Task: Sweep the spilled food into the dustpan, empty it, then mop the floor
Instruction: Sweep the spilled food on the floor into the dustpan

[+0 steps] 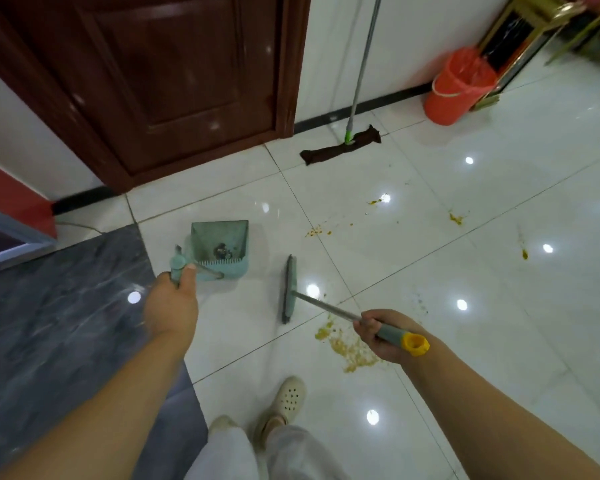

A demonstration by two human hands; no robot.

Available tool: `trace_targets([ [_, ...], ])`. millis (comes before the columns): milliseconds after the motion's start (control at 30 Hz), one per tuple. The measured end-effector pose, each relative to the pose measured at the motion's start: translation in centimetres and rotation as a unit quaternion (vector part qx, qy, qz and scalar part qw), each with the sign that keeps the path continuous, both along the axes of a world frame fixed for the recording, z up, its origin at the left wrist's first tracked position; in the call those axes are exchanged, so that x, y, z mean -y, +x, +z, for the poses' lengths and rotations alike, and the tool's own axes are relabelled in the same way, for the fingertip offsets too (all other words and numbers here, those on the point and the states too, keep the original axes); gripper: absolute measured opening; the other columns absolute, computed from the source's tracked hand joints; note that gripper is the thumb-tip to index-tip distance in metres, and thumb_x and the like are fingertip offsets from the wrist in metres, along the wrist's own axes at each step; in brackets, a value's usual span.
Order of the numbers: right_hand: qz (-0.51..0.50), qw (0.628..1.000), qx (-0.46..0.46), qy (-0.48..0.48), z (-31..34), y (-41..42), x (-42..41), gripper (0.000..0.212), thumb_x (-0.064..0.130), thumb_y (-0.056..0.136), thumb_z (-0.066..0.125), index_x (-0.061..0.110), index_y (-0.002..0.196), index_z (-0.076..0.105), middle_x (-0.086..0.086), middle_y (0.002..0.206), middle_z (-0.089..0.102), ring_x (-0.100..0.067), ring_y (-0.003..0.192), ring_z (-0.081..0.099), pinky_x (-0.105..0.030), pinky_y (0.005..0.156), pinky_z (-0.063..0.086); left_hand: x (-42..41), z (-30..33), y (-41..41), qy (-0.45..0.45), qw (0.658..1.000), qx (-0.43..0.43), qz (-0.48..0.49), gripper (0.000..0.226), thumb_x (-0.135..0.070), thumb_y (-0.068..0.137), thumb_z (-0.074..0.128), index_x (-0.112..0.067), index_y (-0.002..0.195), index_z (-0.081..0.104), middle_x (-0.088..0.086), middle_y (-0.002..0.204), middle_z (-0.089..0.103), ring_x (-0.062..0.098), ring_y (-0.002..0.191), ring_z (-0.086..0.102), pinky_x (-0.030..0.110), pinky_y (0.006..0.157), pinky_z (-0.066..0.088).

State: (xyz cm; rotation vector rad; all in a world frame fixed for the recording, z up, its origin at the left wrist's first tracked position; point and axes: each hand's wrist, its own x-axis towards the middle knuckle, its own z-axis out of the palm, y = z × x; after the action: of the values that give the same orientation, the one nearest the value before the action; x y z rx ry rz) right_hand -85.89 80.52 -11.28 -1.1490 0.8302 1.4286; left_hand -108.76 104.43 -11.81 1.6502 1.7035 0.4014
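Observation:
My left hand (171,306) grips the handle of a teal dustpan (219,249) that stands on the white tile floor, with a little dark debris inside it. My right hand (381,336) grips the grey, yellow-capped handle of a teal broom, whose head (289,289) rests on the floor just right of the dustpan. Yellow spilled food (352,351) lies in a big patch under my right hand. Smaller yellow food spots (456,218) are scattered farther right and back. A flat mop (342,147) with a dark cloth leans against the white wall.
An orange bucket (459,86) lined with a bag stands by the wall at the back right, beside a gold-framed stand (520,39). A dark wooden door (174,81) is at the back left. Grey marble flooring (66,306) lies to the left. My feet in pale clogs (288,400) are below.

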Motion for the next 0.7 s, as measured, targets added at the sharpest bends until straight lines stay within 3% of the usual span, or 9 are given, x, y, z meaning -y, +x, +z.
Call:
trace_targets([
  [200, 0.032, 0.998, -0.028, 0.051, -3.3, -0.9, -7.7, 0.010, 0.003, 0.098, 0.039, -0.005, 0.097, 0.045, -0.017, 0.077, 0.048, -0.009, 0.026, 0.044, -0.013, 0.031, 0.043, -0.9, 0.6, 1.8, 0.034, 0.999, -0.017, -0.010, 0.048, -0.045, 0.095, 0.043, 0.001, 0.089, 0.058, 0.018, 0.082, 0.061, 0.035, 0.078, 0.058, 0.035, 0.063, 0.040],
  [433, -0.048, 0.995, -0.049, 0.069, -5.4, 1.7, -12.2, 0.011, 0.003, 0.098, 0.042, -0.007, 0.099, 0.046, -0.021, 0.085, 0.049, -0.011, 0.025, 0.042, -0.014, 0.030, 0.043, -0.3, 0.2, 5.0, 0.056, 0.998, -0.021, 0.018, 0.043, -0.041, 0.095, 0.048, 0.001, 0.093, 0.059, 0.010, 0.080, 0.055, 0.025, 0.073, 0.048, 0.031, 0.063, 0.033],
  [567, -0.117, 0.990, -0.062, 0.045, -4.9, 5.7, -8.4, 0.019, 0.009, 0.099, 0.043, -0.009, 0.105, 0.046, -0.023, 0.064, 0.052, -0.011, 0.037, 0.044, -0.016, 0.030, 0.042, 0.7, 0.3, 7.2, 0.044, 0.999, -0.015, 0.010, 0.044, -0.042, 0.095, 0.047, 0.000, 0.098, 0.060, 0.016, 0.089, 0.064, 0.030, 0.078, 0.055, 0.029, 0.061, 0.034],
  [633, -0.162, 0.983, -0.073, 0.032, -4.5, 7.7, -5.4, 0.021, 0.012, 0.099, 0.045, -0.009, 0.104, 0.048, -0.023, 0.049, 0.052, -0.015, 0.028, 0.046, -0.017, 0.030, 0.042, 1.3, 0.5, 8.3, 0.040, 0.999, -0.004, -0.002, 0.043, -0.042, 0.095, 0.047, -0.001, 0.098, 0.060, 0.017, 0.091, 0.064, 0.027, 0.076, 0.053, 0.027, 0.055, 0.033],
  [700, -0.187, 0.979, -0.077, 0.025, -4.0, 9.1, -2.1, 0.022, 0.014, 0.099, 0.046, -0.007, 0.108, 0.047, -0.022, 0.045, 0.052, -0.016, 0.025, 0.046, -0.017, 0.032, 0.043, 2.0, 0.7, 9.7, 0.039, 0.999, 0.014, -0.013, 0.042, -0.040, 0.095, 0.048, 0.000, 0.099, 0.060, 0.017, 0.093, 0.065, 0.025, 0.076, 0.052, 0.028, 0.060, 0.036],
])
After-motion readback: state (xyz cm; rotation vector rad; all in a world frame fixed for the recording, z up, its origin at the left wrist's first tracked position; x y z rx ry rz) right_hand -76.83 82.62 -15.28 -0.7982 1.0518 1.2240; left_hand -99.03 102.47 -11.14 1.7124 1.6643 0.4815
